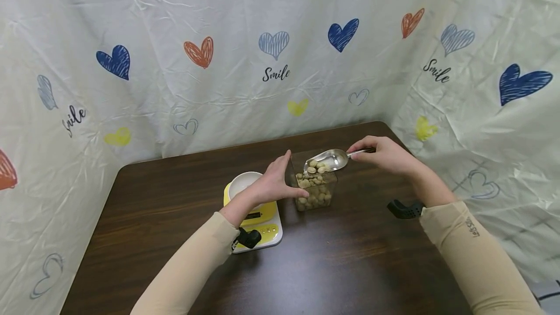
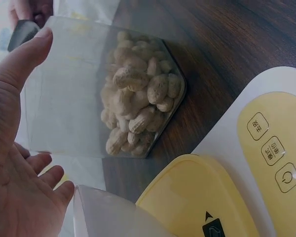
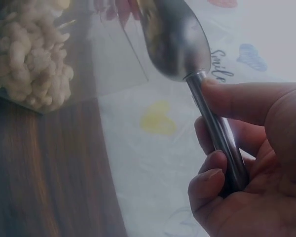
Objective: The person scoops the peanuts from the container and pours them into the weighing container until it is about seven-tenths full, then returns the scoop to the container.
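Observation:
My left hand point(image 1: 272, 183) holds a clear, straight-sided container point(image 2: 64, 98), with the thumb on its near side and the fingers around toward the far side. Unshelled peanuts point(image 2: 138, 98) fill its lower part. In my right hand point(image 1: 387, 155) is a metal scoop point(image 1: 336, 159), gripped by its handle with thumb and curled fingers. Several peanuts point(image 1: 316, 166) lie in the scoop, which is over the container's open top. The right wrist view shows the scoop's handle point(image 3: 219, 133) across the fingers.
Just left of the container stands a yellow and white kitchen scale point(image 1: 272, 238) with a white bowl point(image 1: 238, 182) on it, partly behind my left hand. The dark wooden table point(image 1: 350, 261) is backed by a white curtain point(image 1: 236, 86) printed with hearts.

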`<action>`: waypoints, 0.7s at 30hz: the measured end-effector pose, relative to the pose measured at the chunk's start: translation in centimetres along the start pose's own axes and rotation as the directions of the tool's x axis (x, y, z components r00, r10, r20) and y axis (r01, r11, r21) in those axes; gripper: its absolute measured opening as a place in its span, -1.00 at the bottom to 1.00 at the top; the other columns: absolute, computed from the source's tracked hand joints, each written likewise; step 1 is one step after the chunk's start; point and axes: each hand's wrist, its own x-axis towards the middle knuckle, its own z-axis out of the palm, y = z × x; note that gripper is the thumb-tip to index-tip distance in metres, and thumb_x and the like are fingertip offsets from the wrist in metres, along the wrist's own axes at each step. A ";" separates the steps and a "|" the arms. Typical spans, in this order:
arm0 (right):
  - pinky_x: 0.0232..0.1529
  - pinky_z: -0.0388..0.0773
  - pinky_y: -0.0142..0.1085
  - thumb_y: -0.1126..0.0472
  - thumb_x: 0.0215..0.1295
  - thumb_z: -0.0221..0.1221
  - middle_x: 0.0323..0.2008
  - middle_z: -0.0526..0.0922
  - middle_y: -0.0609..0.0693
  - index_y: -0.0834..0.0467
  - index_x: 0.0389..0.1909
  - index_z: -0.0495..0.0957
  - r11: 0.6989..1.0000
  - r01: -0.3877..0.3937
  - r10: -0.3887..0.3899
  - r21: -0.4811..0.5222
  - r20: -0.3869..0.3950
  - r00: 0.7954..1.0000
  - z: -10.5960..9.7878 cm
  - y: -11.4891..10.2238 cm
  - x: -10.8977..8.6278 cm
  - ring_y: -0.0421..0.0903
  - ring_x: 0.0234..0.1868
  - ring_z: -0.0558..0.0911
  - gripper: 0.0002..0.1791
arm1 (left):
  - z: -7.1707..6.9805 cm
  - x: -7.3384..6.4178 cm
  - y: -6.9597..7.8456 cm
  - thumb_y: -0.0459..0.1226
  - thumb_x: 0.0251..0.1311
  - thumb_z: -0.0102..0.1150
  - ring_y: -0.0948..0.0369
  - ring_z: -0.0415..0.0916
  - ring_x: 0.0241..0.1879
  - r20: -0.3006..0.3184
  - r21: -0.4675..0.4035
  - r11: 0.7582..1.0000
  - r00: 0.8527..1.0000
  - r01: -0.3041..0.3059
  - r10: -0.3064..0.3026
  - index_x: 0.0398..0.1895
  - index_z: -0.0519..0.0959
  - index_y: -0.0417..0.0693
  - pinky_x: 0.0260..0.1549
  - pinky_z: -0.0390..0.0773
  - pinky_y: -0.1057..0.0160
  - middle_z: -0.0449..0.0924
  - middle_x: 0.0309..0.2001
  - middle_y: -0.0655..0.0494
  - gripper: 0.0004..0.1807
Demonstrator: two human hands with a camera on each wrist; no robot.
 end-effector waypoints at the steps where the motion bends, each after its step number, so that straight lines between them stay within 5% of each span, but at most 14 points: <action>1: 0.00 0.46 -0.19 -0.07 0.43 0.28 0.06 0.66 0.00 0.02 0.07 0.71 1.000 0.005 -0.005 0.002 -0.006 1.000 0.0 -0.1 0.1 -0.04 0.08 0.52 -0.66 | -0.1 -0.1 0.0 0.27 -0.03 0.51 0.03 -0.27 0.61 0.001 -0.009 1.000 1.000 0.001 -0.001 0.68 -0.36 0.12 0.48 0.03 -0.05 -0.24 0.66 -0.01 0.47; 11: 0.02 0.48 -0.15 -0.04 0.44 0.28 0.06 0.65 -0.03 0.01 0.06 0.71 0.998 0.038 -0.035 0.045 -0.059 0.998 0.6 -2.0 0.7 -0.07 0.08 0.55 -0.69 | -4.2 -2.0 -0.9 0.30 -0.01 0.47 0.14 -0.27 0.61 -0.069 -0.005 0.999 0.997 -0.048 0.047 0.69 -0.28 0.20 0.45 0.07 -0.11 -0.17 0.64 0.23 0.39; 21: 0.05 0.48 -0.13 -0.01 0.43 0.30 0.04 0.64 -0.04 0.02 0.05 0.72 0.993 0.087 -0.083 0.080 -0.048 0.995 2.7 -4.1 1.9 -0.07 0.08 0.56 -0.71 | -7.9 -5.8 -3.7 0.34 -0.02 0.44 0.20 -0.14 0.57 -0.126 -0.003 1.000 0.992 -0.027 0.026 0.67 -0.05 0.29 0.40 0.16 -0.15 -0.01 0.59 0.28 0.25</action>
